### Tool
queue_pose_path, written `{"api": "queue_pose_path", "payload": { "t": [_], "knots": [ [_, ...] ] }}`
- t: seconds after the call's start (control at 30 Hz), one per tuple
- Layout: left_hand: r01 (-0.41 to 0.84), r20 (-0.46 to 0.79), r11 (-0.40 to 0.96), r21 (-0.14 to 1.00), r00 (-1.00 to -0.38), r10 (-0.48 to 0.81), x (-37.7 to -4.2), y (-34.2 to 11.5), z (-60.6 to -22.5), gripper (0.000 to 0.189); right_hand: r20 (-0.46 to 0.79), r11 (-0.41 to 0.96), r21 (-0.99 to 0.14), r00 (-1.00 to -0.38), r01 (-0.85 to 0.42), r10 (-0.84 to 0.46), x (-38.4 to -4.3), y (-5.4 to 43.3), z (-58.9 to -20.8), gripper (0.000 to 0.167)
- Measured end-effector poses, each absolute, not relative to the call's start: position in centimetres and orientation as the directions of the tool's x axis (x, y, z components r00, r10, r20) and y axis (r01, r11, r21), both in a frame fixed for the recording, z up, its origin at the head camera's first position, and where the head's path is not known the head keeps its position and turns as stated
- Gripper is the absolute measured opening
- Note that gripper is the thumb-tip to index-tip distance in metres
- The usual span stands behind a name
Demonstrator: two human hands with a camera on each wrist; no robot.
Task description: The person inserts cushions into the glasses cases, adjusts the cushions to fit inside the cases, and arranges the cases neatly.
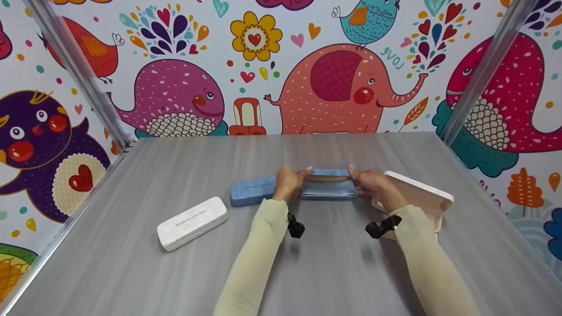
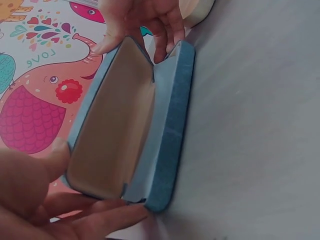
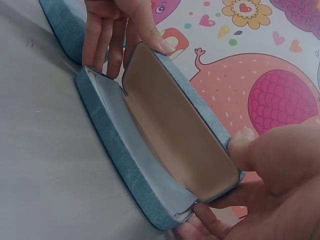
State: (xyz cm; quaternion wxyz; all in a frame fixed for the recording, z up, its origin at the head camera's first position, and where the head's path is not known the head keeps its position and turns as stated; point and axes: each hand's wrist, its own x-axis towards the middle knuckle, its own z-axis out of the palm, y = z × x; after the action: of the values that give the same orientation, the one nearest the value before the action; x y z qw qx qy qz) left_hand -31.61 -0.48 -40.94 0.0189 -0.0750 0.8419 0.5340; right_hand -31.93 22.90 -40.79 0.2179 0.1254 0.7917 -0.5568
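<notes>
A blue glasses case (image 1: pixel 328 189) stands with its lid raised on the table, its tan lining (image 2: pixel 112 120) turned toward me. In its base lies a light blue cloth (image 3: pixel 130 130). My left hand (image 1: pixel 287 182) holds the left end, thumb on the lid's edge and fingers along the base. At the opposite end my right hand (image 1: pixel 378 188) grips in the same way, as the right wrist view shows. Just left of my left hand is a second blue glasses case (image 1: pixel 251 191), closed and partly hidden by that hand.
A closed white glasses case (image 1: pixel 193 223) lies at the left, printed side up. Beside my right forearm stands a pale case (image 1: pixel 419 193) with its lid up, partly covered by the arm. Patterned walls enclose the grey table (image 1: pixel 325 272) at the back and sides.
</notes>
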Motion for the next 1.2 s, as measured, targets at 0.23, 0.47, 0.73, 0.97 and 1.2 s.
{"api": "queue_pose_path", "payload": {
  "t": [0.23, 0.47, 0.73, 0.97, 1.2],
  "knots": [
    [-0.109, -0.075, 0.432, 0.895, -0.993, -0.094, -31.5, -0.7, -41.3, 0.061, -0.415, 0.312, -0.870, -0.909, 0.381, -0.048, -31.9, 22.6, -41.3, 0.056],
    [-0.076, -0.039, 0.415, 0.907, -0.995, -0.097, -31.3, -0.8, -41.9, 0.060, -0.373, 0.318, -0.884, -0.927, 0.342, -0.039, -31.6, 22.6, -41.9, 0.062],
    [-0.074, -0.030, 0.401, 0.913, -0.993, -0.113, -31.0, -0.9, -42.2, 0.061, -0.271, 0.363, -0.900, -0.962, 0.242, -0.030, -31.5, 22.4, -42.5, 0.061],
    [-0.031, 0.019, 0.419, 0.908, -0.993, -0.114, -30.5, -0.9, -42.5, 0.065, -0.235, 0.437, -0.880, -0.970, 0.185, -0.064, -31.1, 22.6, -42.9, 0.067],
    [0.011, 0.060, 0.419, 0.908, -0.993, -0.102, -30.4, -0.9, -42.9, 0.065, -0.188, 0.462, -0.875, -0.981, 0.147, -0.045, -31.0, 22.6, -43.3, 0.064]
  ]
}}
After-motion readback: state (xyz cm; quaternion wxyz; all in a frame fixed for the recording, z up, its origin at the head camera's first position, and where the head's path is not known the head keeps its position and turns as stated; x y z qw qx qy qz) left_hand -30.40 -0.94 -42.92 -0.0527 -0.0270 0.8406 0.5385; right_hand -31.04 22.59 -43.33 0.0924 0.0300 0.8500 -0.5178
